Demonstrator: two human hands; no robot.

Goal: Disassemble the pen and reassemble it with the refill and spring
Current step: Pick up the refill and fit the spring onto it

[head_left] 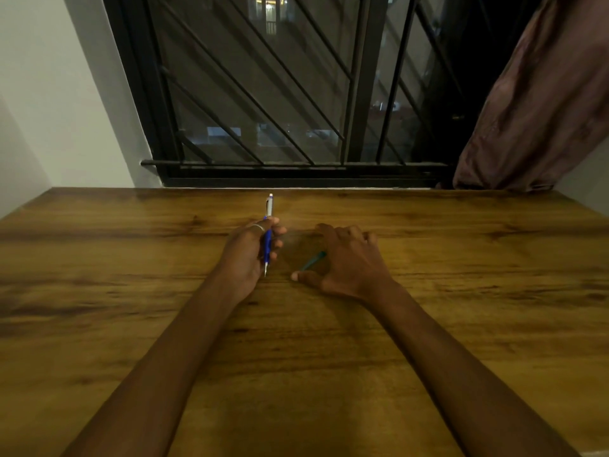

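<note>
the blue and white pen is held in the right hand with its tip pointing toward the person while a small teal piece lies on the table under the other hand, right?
Not quite: the head view shows the pen held in the left hand, not the right. Its tip does point toward the person, and the small teal piece lies on the table under the right hand.

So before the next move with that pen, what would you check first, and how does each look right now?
1. Left hand grips the blue and white pen: ok.
2. Pen tip points toward the person, clicker away: ok.
3. Right hand is empty, spread over the teal piece: ok.
4. Teal piece lies on the wooden table: ok.
5. Spring located: cannot tell.
6. Pen fully assembled: cannot tell.
</note>
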